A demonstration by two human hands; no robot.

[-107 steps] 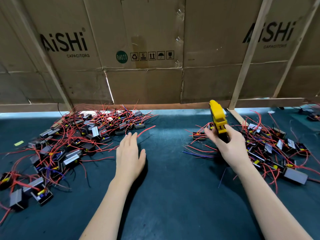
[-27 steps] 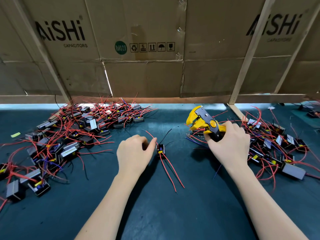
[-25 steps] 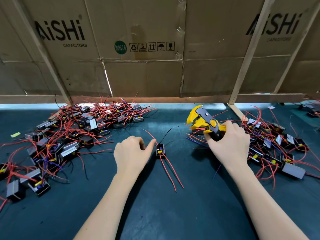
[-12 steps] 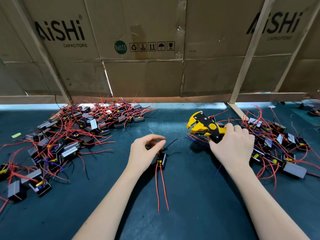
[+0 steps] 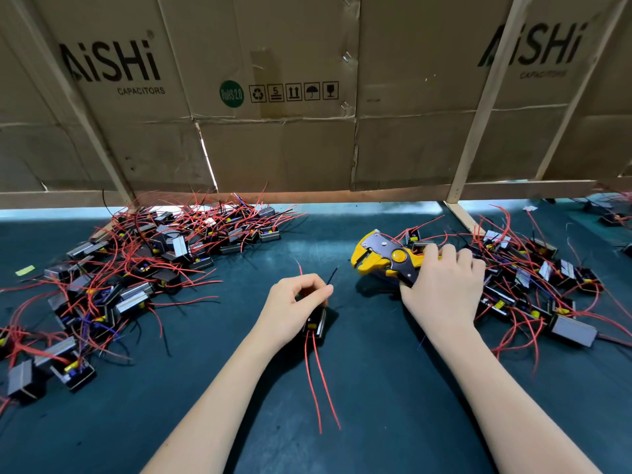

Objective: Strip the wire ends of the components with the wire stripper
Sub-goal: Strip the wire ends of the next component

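Note:
My left hand (image 5: 292, 307) pinches the wires of a small black component (image 5: 316, 325) in the middle of the mat. A red and a black wire stick up above my fingers, and two long red wires (image 5: 321, 384) trail toward me. My right hand (image 5: 443, 289) grips the handles of the yellow and black wire stripper (image 5: 383, 260). Its jaws point left, a short way to the right of the raised wire ends and not touching them.
A big pile of components with red wires (image 5: 136, 268) covers the left of the dark green mat (image 5: 376, 405). Another pile (image 5: 533, 285) lies on the right behind my right hand. A cardboard wall on a wooden frame (image 5: 307, 148) closes the back.
My left hand picked one component from the left pile, brought it to the middle and turned it so its long wires point toward me. The stripper tilted down with its jaws turned left.

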